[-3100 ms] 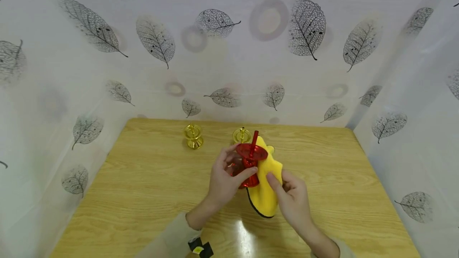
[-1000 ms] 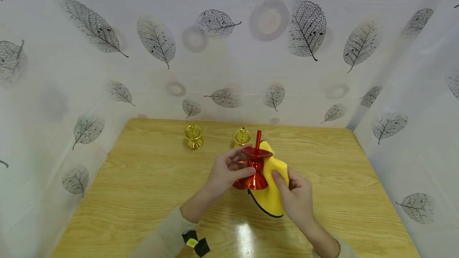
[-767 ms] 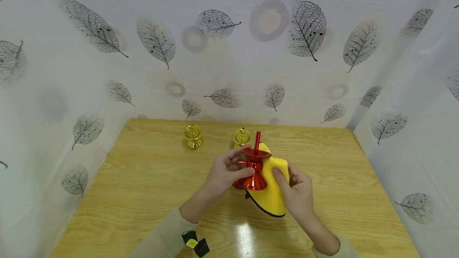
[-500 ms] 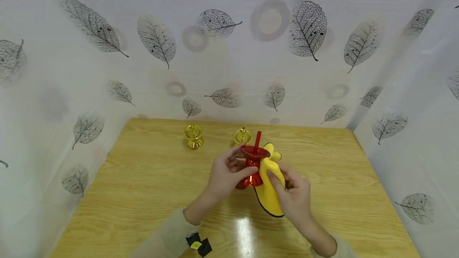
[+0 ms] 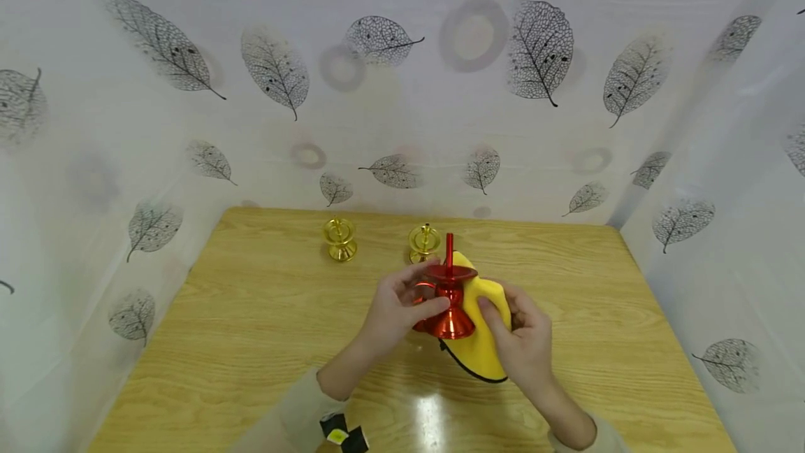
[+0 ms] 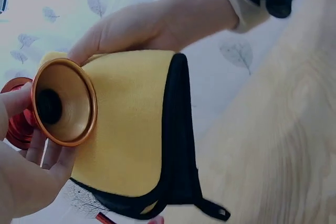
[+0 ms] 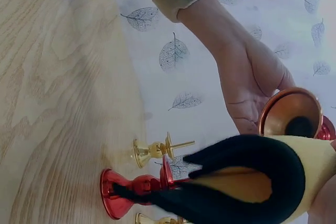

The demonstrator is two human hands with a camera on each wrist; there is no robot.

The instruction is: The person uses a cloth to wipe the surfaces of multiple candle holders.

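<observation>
My left hand [image 5: 390,310] holds a red metallic candlestick [image 5: 453,324] by its waist, thumb in front. It is nearly upright in the head view, its spike pointing up. My right hand [image 5: 525,344] pinches a yellow mitt [image 5: 481,358] with black trim, thumb on the near face. The mitt lies against the candlestick's right side. In the left wrist view the candlestick's hollow base [image 6: 73,103] shows in front of the yellow fabric [image 6: 126,124]. The mitt's black-edged opening [image 7: 291,169] faces the right wrist camera. The fingers behind the mitt are partly hidden.
A second red candlestick [image 7: 113,203] stands on the wooden table [image 5: 251,341], mostly hidden behind my left hand in the head view. Two gold candlesticks, a left one [image 5: 342,249] and a right one [image 5: 424,240], stand near the back edge. A leaf-patterned curtain [image 5: 402,103] encloses the table.
The red candlestick has tilted back and forth in my left hand. My right hand has shifted the mitt slightly right and turned it; its small upper lobe, visible half a second ago, is now hidden.
</observation>
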